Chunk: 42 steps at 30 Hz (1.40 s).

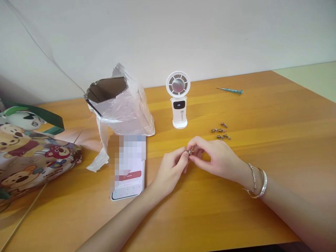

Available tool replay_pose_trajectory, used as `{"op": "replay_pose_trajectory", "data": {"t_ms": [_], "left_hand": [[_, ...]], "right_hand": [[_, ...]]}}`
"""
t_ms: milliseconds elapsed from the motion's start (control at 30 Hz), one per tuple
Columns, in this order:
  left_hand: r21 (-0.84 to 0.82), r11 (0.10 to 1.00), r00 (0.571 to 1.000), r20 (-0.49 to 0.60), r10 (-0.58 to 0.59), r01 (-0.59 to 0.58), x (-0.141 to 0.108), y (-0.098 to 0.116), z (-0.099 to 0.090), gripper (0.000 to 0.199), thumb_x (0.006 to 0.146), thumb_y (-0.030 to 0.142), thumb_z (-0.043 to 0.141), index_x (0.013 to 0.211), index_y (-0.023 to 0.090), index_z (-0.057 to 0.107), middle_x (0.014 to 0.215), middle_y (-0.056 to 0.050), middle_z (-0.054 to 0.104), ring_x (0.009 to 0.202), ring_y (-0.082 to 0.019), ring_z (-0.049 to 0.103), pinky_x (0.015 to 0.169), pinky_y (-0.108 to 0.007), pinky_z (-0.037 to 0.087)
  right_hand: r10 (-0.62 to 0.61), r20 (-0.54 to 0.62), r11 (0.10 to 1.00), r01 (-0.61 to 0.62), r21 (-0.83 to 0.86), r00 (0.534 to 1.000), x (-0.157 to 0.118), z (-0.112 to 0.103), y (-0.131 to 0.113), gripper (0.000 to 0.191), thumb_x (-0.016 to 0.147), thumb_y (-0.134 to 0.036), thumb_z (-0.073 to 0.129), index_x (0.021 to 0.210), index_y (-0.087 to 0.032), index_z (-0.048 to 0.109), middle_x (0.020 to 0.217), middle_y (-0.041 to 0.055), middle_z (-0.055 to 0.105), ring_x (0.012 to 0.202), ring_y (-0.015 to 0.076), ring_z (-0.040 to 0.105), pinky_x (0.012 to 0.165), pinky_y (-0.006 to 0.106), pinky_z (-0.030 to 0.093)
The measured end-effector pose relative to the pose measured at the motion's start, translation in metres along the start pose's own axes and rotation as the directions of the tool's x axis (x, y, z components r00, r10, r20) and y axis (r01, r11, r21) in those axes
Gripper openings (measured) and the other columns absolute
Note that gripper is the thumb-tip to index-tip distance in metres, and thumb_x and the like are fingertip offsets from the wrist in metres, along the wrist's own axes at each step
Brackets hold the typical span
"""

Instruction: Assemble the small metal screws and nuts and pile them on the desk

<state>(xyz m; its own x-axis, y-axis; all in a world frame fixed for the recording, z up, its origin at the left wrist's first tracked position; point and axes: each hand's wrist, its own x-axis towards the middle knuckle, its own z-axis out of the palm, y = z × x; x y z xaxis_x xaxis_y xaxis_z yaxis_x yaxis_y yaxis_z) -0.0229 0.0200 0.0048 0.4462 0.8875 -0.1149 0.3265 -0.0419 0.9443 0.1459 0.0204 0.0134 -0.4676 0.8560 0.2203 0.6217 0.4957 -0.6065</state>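
Between my two hands, at the middle of the table, is a small metal bolt (190, 152) that seems to carry a nut or washer. My left hand (173, 164) pinches it between thumb and forefinger. From the other side, my right hand (210, 154) closes its thumb and forefinger on the bolt's end. Fingers cover much of the piece. Several similar small metal bolts (220, 131) lie in a loose group on the wood just beyond my right hand. A bracelet and a bangle circle my right wrist.
A white handheld fan (179, 105) stands upright beyond my hands. Left of it is an open box wrapped in plastic (128, 115), with a phone (131, 178) in front. A cartoon-printed bag (34, 154) sits far left. A teal screwdriver (231, 90) lies at back right.
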Motion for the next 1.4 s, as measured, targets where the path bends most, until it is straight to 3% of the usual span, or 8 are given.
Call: {"op": "replay_pose_trajectory", "data": {"t_ms": [167, 233, 433, 700, 933, 1233, 1400], "left_hand": [[0.085, 0.996, 1.000, -0.012, 0.026, -0.025, -0.002, 0.000, 0.001, 0.033, 0.092, 0.032, 0.032, 0.063, 0.017, 0.038, 0.054, 0.005, 0.037, 0.051, -0.009, 0.033, 0.049, -0.022, 0.024], [0.121, 0.992, 0.999, -0.013, 0.031, -0.029, -0.003, 0.000, 0.001, 0.035, 0.092, 0.033, 0.031, 0.062, 0.017, 0.037, 0.054, 0.005, 0.038, 0.051, -0.009, 0.033, 0.049, -0.022, 0.024], [0.154, 0.987, 0.999, -0.002, 0.033, -0.033, -0.004, 0.000, 0.001, 0.033, 0.092, 0.031, 0.031, 0.063, 0.017, 0.040, 0.054, 0.005, 0.040, 0.051, -0.009, 0.035, 0.049, -0.022, 0.025], [0.167, 0.984, 0.998, -0.011, 0.069, -0.066, -0.006, 0.001, 0.002, 0.030, 0.090, 0.027, 0.033, 0.063, 0.017, 0.042, 0.054, 0.005, 0.040, 0.053, -0.009, 0.036, 0.050, -0.021, 0.026], [0.219, 0.974, 0.997, -0.044, 0.066, -0.054, -0.006, 0.000, 0.003, 0.029, 0.089, 0.028, 0.033, 0.062, 0.018, 0.040, 0.053, 0.005, 0.038, 0.051, -0.009, 0.032, 0.048, -0.021, 0.022], [-0.093, 0.996, 0.998, 0.061, -0.010, 0.015, -0.007, 0.004, 0.003, 0.035, 0.090, 0.028, 0.028, 0.058, 0.017, 0.038, 0.053, 0.003, 0.043, 0.052, -0.010, 0.039, 0.052, -0.022, 0.030], [-0.302, 0.946, 0.984, 0.168, -0.067, 0.116, -0.005, 0.010, 0.002, 0.033, 0.091, 0.026, 0.025, 0.059, 0.019, 0.032, 0.050, 0.004, 0.042, 0.050, -0.010, 0.036, 0.052, -0.022, 0.031]], "right_hand": [[-0.145, -0.187, 0.956, 0.089, -0.281, 0.972, 0.000, 0.007, 0.004, 0.006, 0.082, -0.023, 0.048, 0.083, -0.022, 0.054, 0.060, -0.0064, 0.063, 0.052, 0.0079, 0.057, 0.047, 0.020, 0.033], [-0.180, -0.224, 0.942, 0.102, -0.320, 0.958, 0.000, 0.009, 0.004, 0.007, 0.081, -0.020, 0.047, 0.080, -0.021, 0.054, 0.058, -0.0062, 0.062, 0.050, 0.0076, 0.056, 0.046, 0.020, 0.032], [-0.151, -0.215, 0.969, 0.101, -0.227, 0.965, -0.001, 0.011, 0.003, 0.005, 0.076, -0.018, 0.048, 0.078, -0.021, 0.051, 0.060, -0.0064, 0.062, 0.051, 0.0073, 0.056, 0.049, 0.019, 0.034], [-0.211, -0.292, 0.925, 0.094, -0.369, 0.933, -0.002, 0.016, 0.000, 0.004, 0.072, -0.017, 0.048, 0.071, -0.020, 0.050, 0.055, -0.0058, 0.057, 0.047, 0.0074, 0.048, 0.047, 0.020, 0.030], [-0.177, -0.249, 0.930, 0.079, -0.359, 0.952, -0.002, 0.021, -0.002, 0.011, 0.076, -0.015, 0.041, 0.069, -0.020, 0.048, 0.051, -0.0059, 0.049, 0.044, 0.0079, 0.039, 0.043, 0.021, 0.026], [-0.289, -0.295, 0.915, 0.171, -0.367, 0.911, -0.002, 0.020, 0.002, 0.009, 0.078, -0.017, 0.043, 0.074, -0.021, 0.051, 0.058, -0.0035, 0.058, 0.048, 0.0087, 0.049, 0.048, 0.021, 0.031], [-0.233, -0.269, 0.952, 0.163, -0.259, 0.935, -0.001, 0.018, 0.001, 0.010, 0.081, -0.016, 0.041, 0.075, -0.021, 0.048, 0.055, -0.0050, 0.055, 0.047, 0.0083, 0.048, 0.047, 0.020, 0.032]]}}
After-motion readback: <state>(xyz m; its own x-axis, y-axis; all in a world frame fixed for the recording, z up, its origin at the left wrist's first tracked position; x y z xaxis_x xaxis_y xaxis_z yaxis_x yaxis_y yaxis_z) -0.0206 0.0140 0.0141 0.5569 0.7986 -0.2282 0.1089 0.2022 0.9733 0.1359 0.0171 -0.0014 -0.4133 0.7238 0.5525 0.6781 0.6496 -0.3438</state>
